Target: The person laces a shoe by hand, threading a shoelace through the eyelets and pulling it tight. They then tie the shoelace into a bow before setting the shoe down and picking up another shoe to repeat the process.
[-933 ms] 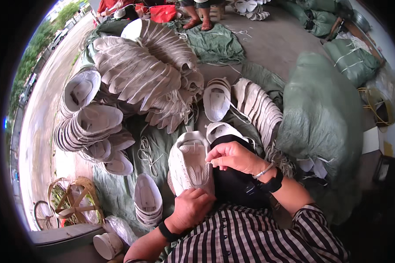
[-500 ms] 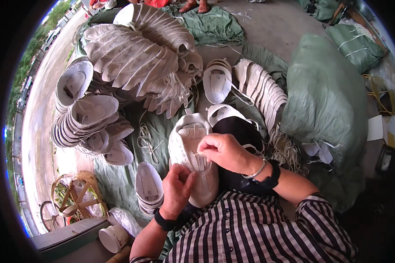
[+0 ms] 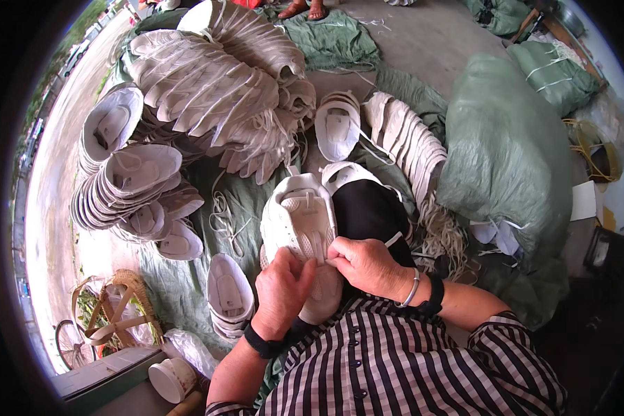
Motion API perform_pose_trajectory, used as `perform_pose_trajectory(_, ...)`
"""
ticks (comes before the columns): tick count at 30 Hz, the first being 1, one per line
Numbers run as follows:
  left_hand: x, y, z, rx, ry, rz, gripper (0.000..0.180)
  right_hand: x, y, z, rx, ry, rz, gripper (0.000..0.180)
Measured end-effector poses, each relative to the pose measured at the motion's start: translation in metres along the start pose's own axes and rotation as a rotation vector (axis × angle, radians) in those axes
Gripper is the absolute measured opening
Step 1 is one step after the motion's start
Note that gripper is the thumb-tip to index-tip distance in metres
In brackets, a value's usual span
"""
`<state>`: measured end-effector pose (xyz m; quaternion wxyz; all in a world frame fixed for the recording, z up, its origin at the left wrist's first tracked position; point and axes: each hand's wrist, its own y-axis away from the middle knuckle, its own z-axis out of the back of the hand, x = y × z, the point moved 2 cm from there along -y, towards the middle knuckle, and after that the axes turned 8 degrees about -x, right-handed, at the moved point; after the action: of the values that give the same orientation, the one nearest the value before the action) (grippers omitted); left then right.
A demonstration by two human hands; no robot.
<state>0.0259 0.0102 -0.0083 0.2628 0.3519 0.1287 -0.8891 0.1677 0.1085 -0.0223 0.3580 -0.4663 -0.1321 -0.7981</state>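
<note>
A white shoe upper [image 3: 276,220] lies in front of me, its opening pointing away and its toe toward my striped shirt. My left hand [image 3: 281,286] pinches the left side of its lacing area, thumb and forefinger close together. My right hand [image 3: 371,267] is closed in a pinch at the right side of the same area. Whatever thin thing its fingertips grip is too small to make out. Both hands almost meet over the lower lacing and hide part of it. Black cloth [image 3: 367,215] lies beside the upper, under my right forearm.
Stacked white uppers [image 3: 135,177] stand at left, with a large heap [image 3: 201,83] behind. A row of uppers [image 3: 402,132] and a lace bundle [image 3: 445,239] lie at right, near a big green sack [image 3: 509,152]. More uppers [image 3: 230,291] sit by my left wrist.
My right hand has moved down from over the shoe's opening to the right of the lacing area. My left hand stays on the upper's left side. The whole view has shifted slightly.
</note>
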Motion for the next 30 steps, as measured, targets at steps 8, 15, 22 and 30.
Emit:
perform_pose_trajectory(8, 0.011, 0.012, 0.002, -0.066, 0.145, -0.016, 0.021, 0.001, 0.002, -0.004, 0.017, -0.164, 0.018, 0.011)
perform_pose_trajectory(15, 0.01, 0.015, 0.007, -0.083, -0.084, -0.466, 0.022, 0.015, -0.005, -0.013, -0.146, -0.066, 0.177, 0.02)
perform_pose_trajectory(22, -0.01, 0.003, 0.011, 0.053, -0.243, -0.502, 0.005, 0.009, -0.003, -0.007, -0.03, -0.234, 0.085, 0.017)
perform_pose_trajectory(30, -0.008, -0.011, 0.026, 0.081, -0.205, -0.572, 0.005, 0.007, -0.008, 0.003, -0.129, -0.207, 0.19, 0.016)
